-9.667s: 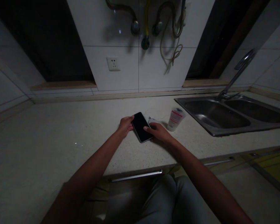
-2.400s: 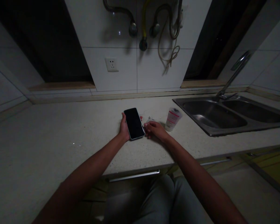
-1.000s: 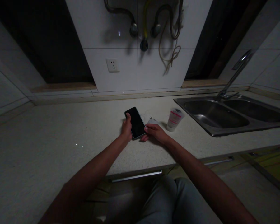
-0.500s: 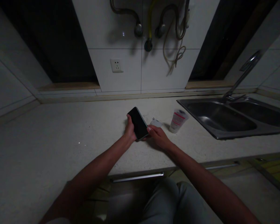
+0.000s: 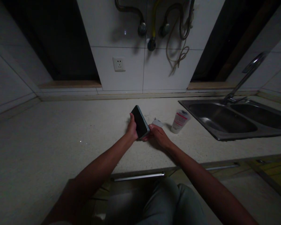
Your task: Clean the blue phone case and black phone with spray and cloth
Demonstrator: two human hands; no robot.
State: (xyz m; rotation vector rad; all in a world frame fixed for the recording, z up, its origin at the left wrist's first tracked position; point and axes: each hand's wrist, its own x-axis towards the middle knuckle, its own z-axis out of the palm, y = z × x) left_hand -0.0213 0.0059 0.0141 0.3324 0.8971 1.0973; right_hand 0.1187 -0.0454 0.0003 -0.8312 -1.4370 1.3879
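Observation:
A dark-screened smartphone [image 5: 140, 122] is held above the countertop, tilted so that its right side edge shows. My left hand [image 5: 132, 128] grips it along the left side, thumb on the front edge and the other fingers hidden behind. At the phone's lower right edge, my right hand [image 5: 158, 135] is closed with thumb and fingers against it; some of its fingertips are hidden underneath. Just beyond my right hand lies a small pale flat piece [image 5: 157, 122], partly covered. A clear plastic cup [image 5: 179, 122] with red print stands to the right of that hand.
The pale countertop [image 5: 61, 125] runs along a tiled wall with a power socket [image 5: 119, 64]. At the right is a steel double sink [image 5: 215, 134] with a curved faucet [image 5: 245, 75]. Pipes and a looped cord [image 5: 178, 59] hang on the wall. A drawer handle [image 5: 139, 177] sits below the counter edge.
The phone has been turned in my hands, so its screen looks narrower and its right edge shows more. My right thumb has slid off its front corner toward the edge. The view has shifted slightly.

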